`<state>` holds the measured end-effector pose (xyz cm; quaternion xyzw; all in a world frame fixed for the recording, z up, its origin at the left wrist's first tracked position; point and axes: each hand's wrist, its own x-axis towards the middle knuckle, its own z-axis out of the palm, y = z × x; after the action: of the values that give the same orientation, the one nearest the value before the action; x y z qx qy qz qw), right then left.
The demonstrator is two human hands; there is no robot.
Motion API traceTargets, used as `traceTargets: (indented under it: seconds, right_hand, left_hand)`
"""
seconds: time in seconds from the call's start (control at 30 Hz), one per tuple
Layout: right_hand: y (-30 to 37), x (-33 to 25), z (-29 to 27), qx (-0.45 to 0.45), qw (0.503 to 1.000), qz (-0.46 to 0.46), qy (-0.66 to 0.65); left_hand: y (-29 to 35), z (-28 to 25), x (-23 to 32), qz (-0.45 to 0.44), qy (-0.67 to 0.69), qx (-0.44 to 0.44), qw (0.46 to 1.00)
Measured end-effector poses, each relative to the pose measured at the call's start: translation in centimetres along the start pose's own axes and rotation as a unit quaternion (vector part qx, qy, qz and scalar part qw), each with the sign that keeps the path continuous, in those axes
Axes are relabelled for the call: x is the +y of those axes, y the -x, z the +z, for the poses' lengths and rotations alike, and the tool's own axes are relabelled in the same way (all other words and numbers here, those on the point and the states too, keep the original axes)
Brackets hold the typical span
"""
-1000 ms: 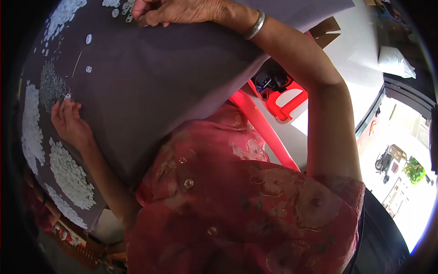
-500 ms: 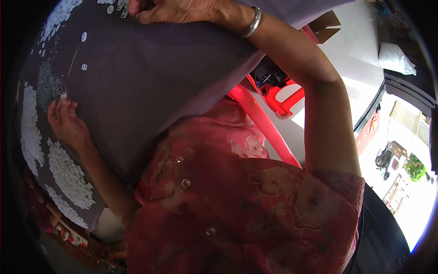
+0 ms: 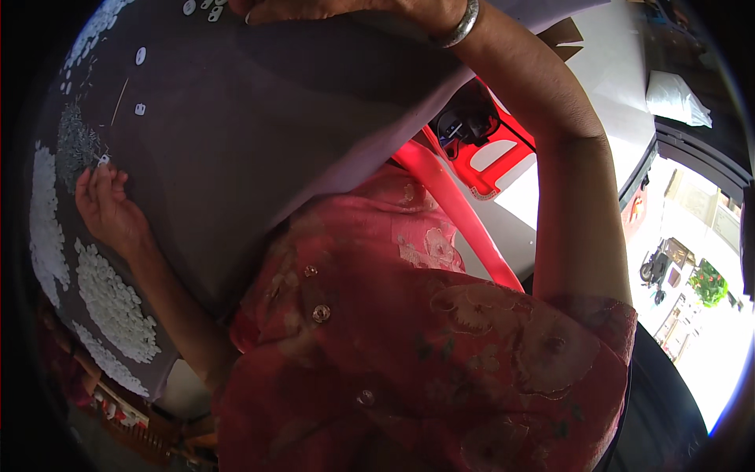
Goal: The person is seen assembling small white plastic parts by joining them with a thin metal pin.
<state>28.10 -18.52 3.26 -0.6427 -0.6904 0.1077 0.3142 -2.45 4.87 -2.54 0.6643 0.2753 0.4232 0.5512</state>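
At the table's left side my left hand (image 3: 114,208) is closed, with a small white plastic piece (image 3: 104,160) pinched at its fingertips. Just beyond those fingers lies a heap of thin silvery metal pins (image 3: 76,134). My right hand (image 3: 314,8), with a silver bangle on its wrist, is over the far part of the table; the upper edge cuts off most of its fingers, so its grip is hidden. Near it are several small white pieces with holes (image 3: 215,13). A white oval piece (image 3: 141,55), a squarish white piece (image 3: 140,109) and a thin stick (image 3: 119,101) lie between the hands.
Heaps of white pieces line the table's left edge, one long pile (image 3: 47,228) and another nearer pile (image 3: 114,303). More lie in a far-left heap (image 3: 96,30). A grey cloth (image 3: 236,141) covers the table. Right of it stands a red plastic stool (image 3: 491,169) with a black object (image 3: 468,126).
My right hand has shifted up and right, further out of view. My left hand keeps its pinch beside the pins. The whole view has moved slightly.
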Motion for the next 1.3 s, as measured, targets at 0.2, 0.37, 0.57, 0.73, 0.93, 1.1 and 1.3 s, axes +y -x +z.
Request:
traceTargets:
  seconds: [0.2, 0.37, 0.57, 0.73, 0.93, 1.1, 1.3]
  right_hand:
    - [-0.6, -1.4, -1.2, -0.007, 0.998, 0.022, -0.054]
    - [-4.8, -3.4, 0.0, -0.028, 0.96, 0.104, -0.26]
    - [-9.6, -4.7, 5.5, -0.091, 0.862, 0.12, -0.484]
    - [-11.9, -5.3, 8.7, -0.118, 0.829, 0.185, -0.514]
    - [-14.3, -6.4, 10.8, -0.113, 0.753, 0.24, -0.602]
    - [-14.7, -6.6, 11.5, -0.048, 0.759, 0.267, -0.592]
    - [-14.1, -7.3, 11.6, 0.007, 0.832, 0.228, -0.506]
  left_hand:
    - [0.4, 1.1, 0.5, -0.009, 0.01, 0.006, 1.0]
    - [0.5, 1.7, 1.9, 0.002, 0.002, 0.04, 0.999]
    - [1.5, 2.8, 2.2, -0.005, 0.051, 0.058, 0.997]
    - [1.8, 3.6, 2.2, -0.004, 0.152, 0.068, 0.986]
    - [1.6, 3.5, 3.6, -0.036, 0.172, 0.119, 0.977]
    - [1.2, 4.0, 3.8, -0.075, 0.175, 0.111, 0.975]
    - [1.5, 4.0, 3.8, -0.092, 0.144, 0.086, 0.982]
